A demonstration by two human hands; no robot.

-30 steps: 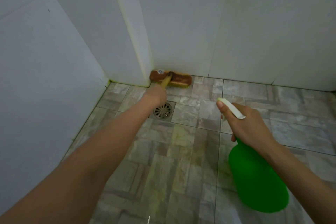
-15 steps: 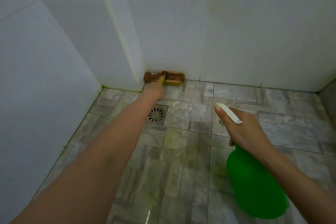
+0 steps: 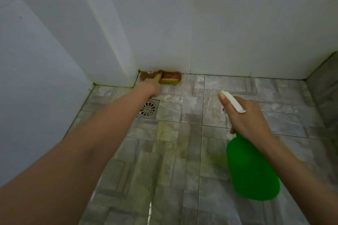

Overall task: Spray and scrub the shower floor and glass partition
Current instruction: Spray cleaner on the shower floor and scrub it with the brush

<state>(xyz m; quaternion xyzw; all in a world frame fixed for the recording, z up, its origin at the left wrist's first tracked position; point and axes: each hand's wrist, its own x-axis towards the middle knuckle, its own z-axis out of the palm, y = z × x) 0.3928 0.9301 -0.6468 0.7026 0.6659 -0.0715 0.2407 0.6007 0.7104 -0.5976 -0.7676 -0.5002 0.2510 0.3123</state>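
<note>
Shower floor [image 3: 182, 170] below, left hand [image 3: 148, 88] grip holds scrub brush [image 3: 170, 77], right hand [image 3: 245, 120] grip holds spray bottle [image 3: 252, 170].

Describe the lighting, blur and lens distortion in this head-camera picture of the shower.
Head view: dim, even light, no hard shadows; wide-angle lens bows the wall joints; the left hand on the brush is blurred; the green spray bottle has soft edges; small glare streak on the floor.

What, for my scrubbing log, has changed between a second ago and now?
Little. The right hand with the green spray bottle drifted slightly right, its nozzle now clear of the floor grout line it covered. Nothing taken or let go: the left hand still grips the scrub brush at the wall base by the corner.
</note>
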